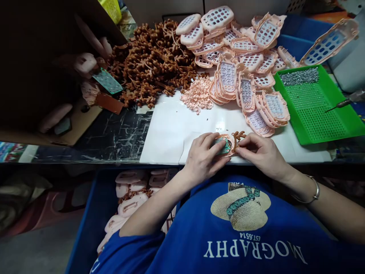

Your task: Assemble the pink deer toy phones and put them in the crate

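At the table's front edge my left hand [203,154] is closed on a pink plastic casing [226,136] with a green circuit board [224,147] inside it. The fingers lie across the board and hide part of it. My right hand [261,153] pinches a brown antler-shaped piece [237,139] at the right end of the casing. Whether that piece is seated in the casing or only touching it, I cannot tell. Beyond my hands lies a small heap of pink round parts [198,93].
A large pile of brown antler pieces [151,61] lies at the back. Pink casings with button grids [228,76] are heaped beside it. On the right stand a green tray [319,102] with screws and a screwdriver [346,102]. A cardboard box [82,125] is at left, a blue bin [85,228] below.
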A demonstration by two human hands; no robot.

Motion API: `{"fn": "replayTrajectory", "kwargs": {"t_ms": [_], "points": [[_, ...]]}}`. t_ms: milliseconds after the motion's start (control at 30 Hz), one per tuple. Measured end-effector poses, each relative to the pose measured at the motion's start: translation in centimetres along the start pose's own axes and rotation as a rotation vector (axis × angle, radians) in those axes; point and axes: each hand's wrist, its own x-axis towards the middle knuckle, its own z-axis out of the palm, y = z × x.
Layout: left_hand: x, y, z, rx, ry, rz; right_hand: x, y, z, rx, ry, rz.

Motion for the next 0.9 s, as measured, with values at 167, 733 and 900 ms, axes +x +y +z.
{"fn": "replayTrajectory", "kwargs": {"t_ms": [167, 733, 900], "points": [[0.1, 0.0, 0.0, -0.034, -0.016, -0.021, 1.1, -0.7, -0.7, -0.188, -0.091, -0.033], [0.2, 0.0, -0.1, 0.002, -0.004, 0.005, 1.9, -0.6, -0.7, -0.584, 0.082, -0.349], [0.2, 0.1, -0.1, 0.001, 0.009, 0.014, 2.8, 0.6, -0.2, -0.435, 0.048, -0.32]]}}
